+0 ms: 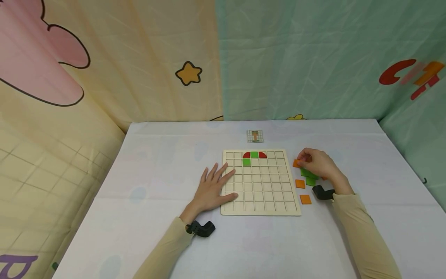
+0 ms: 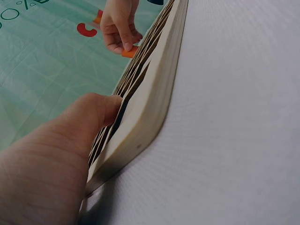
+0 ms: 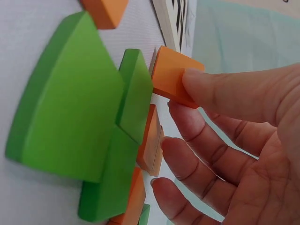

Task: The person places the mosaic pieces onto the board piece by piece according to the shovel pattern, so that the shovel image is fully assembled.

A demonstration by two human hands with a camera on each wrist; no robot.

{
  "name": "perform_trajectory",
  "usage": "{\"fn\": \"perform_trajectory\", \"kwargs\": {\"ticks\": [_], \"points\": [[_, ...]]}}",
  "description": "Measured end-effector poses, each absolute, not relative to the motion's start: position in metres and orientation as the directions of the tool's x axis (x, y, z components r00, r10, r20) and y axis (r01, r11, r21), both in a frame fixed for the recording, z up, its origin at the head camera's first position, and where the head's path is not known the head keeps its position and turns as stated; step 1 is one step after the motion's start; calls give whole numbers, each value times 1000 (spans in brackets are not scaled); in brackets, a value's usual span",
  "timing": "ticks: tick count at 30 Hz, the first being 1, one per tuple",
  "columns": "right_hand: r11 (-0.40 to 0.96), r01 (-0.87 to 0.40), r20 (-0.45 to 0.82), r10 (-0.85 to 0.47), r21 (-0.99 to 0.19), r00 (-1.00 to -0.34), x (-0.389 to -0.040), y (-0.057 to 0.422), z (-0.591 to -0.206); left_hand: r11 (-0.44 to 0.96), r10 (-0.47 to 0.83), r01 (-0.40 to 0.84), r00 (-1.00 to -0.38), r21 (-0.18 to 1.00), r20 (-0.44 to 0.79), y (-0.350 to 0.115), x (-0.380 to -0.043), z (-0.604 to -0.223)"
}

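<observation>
A light wooden grid board [image 1: 266,197] lies on the table. My left hand [image 1: 210,190] rests on its left edge with fingers spread; in the left wrist view, the thumb [image 2: 105,110] lies over the rim. To the board's right, my right hand [image 1: 318,162] pinches an orange square tile [image 3: 176,75] between thumb and fingers. Just below that hand are green tiles [image 1: 311,181], one with a curved side [image 3: 65,103] in the right wrist view. Along the board's top rows sit two red quarter-round tiles [image 1: 246,155] and two green square tiles [image 1: 254,154].
Two loose orange tiles [image 1: 300,184] lie along the board's right side, one nearer the front. Behind the board is a small pattern card [image 1: 255,136]. A white cloth [image 1: 160,162] covers the table, and printed curtains [image 1: 296,58] hang behind it.
</observation>
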State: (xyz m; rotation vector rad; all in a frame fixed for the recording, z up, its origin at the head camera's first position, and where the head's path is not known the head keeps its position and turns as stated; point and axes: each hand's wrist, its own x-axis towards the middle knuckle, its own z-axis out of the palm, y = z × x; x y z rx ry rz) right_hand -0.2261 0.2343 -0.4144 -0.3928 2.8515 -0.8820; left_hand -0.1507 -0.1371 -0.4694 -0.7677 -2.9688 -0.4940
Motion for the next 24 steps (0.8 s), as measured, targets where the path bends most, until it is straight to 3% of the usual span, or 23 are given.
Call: {"fn": "perform_trajectory", "kwargs": {"ticks": [24], "points": [[728, -263, 39, -309, -633, -950, -227, 210, -412, 823, 469, 483, -875, 298, 122, -137, -150, -469]]}}
